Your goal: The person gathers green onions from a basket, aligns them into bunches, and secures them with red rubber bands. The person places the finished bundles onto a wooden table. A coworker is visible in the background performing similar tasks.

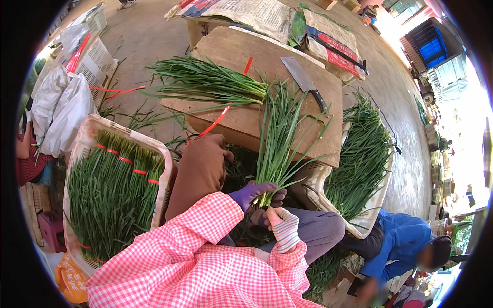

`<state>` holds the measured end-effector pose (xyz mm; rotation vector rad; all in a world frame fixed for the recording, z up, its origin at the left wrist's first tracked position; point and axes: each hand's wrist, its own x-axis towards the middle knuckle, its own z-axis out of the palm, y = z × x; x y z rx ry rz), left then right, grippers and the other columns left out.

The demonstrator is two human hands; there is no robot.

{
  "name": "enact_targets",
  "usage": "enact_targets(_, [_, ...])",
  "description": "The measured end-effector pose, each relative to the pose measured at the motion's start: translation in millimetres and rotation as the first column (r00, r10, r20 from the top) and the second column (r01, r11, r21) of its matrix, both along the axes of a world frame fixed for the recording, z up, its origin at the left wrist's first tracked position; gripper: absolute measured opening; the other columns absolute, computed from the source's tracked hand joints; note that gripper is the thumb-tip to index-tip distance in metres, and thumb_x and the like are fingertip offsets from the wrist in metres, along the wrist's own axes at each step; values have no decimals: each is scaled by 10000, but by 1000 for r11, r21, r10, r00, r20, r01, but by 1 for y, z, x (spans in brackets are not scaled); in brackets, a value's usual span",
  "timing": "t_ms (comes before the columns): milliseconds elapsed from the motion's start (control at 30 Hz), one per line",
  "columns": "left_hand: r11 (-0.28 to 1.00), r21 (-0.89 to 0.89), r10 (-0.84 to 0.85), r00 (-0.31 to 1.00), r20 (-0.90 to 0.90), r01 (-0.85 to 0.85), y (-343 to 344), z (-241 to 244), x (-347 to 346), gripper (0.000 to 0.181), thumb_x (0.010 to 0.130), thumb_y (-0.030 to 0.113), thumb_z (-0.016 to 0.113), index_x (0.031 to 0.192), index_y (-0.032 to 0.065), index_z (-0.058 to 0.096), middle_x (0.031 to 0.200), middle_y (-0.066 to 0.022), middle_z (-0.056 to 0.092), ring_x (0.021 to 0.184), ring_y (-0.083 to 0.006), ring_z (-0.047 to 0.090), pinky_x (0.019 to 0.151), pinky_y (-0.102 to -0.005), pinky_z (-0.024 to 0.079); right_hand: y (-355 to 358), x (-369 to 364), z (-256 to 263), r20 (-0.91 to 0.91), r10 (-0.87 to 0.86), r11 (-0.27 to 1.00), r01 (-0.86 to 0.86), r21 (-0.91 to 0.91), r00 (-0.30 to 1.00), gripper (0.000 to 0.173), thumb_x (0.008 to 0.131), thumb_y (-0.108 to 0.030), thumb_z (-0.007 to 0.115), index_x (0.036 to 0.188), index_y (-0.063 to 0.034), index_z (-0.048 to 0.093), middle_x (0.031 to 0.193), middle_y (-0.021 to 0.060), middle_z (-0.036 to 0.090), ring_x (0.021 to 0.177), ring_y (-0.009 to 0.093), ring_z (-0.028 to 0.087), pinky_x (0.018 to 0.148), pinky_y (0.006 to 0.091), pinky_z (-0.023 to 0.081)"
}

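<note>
My left hand (256, 196), in a purple glove, is shut around the lower stems of a bunch of garlic chives (275, 133). The leaves fan out away from me over the near edge of a wooden board (246, 44). Just below the stem ends is my right hand (279, 221), with bare fingertips and a striped cuff. Its fingers are curled near the cut ends; whether they pinch a stem is too small to tell. A second chive bunch (208, 79) lies across the board, over a red tie strip (215, 122). To its right rests a cleaver (302, 79) with a black handle.
At left, a plastic crate (167, 173) holds chive bundles (111, 196) with red bands. Loose chives (358, 161) fill another crate (379, 208) at right. A person in blue (400, 238) crouches at lower right. Printed sacks (246, 13) lie beyond the board.
</note>
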<state>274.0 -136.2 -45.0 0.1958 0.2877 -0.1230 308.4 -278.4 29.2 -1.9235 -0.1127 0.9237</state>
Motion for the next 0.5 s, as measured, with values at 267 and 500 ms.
enact_targets(267, [994,-111,6,991,133,9,-4,-8,5,371,871,181,515,1179,-19,466,1164,-183,551,1060,-269,559,932,-427,443,-6,6,-26,490,91,992,-122,32,867,148,738,-114,684,756,26,638,617,5,585,585,53,499,533,213,413])
enact_targets(500, [992,-126,0,995,101,13,-3,1,2,370,859,191,513,1161,-19,475,1149,-194,559,1012,-266,588,912,-406,461,2,14,-29,346,42,994,-73,75,937,146,766,-125,675,760,15,634,605,24,583,566,64,492,525,235,420])
